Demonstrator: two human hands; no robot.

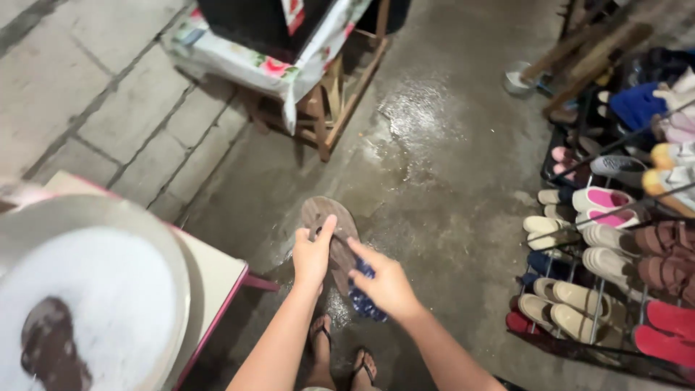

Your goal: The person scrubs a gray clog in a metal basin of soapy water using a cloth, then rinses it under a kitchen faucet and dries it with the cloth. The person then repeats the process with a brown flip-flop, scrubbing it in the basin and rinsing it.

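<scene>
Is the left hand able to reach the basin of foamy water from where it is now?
Probably yes. The left hand holds the brown sandal, and the basin sits close on its left with nothing between them.

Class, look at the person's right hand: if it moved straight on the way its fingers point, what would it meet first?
Probably the brown sandal that the left hand holds; the right hand points at it, though depth is unclear.
</scene>
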